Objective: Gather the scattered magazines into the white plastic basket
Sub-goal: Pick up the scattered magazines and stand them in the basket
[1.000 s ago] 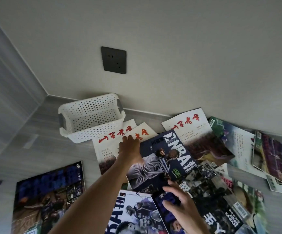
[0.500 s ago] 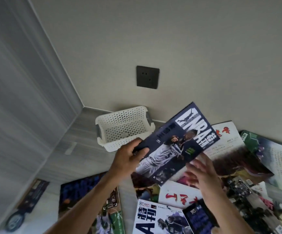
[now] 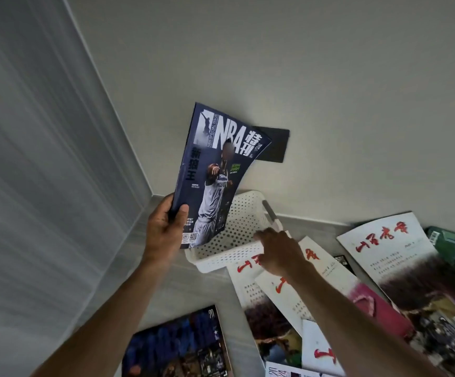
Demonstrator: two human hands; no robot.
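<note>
The basket [image 3: 237, 240] sits at the frame's centre, against the wall, near the room corner to its left. The NBA magazine [image 3: 215, 175] stands upright above the basket's left end, held at its lower left corner by the left hand [image 3: 163, 229]. The right hand [image 3: 278, 251] lies at the basket's right rim. Magazines [image 3: 389, 270] overlap rightward and below; another magazine [image 3: 177, 346] lies at lower centre-left.

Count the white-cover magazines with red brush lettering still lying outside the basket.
4: one against the white basket, one overlapping it under the right hand, one far right, one nearest the camera. More may lie buried.
</note>
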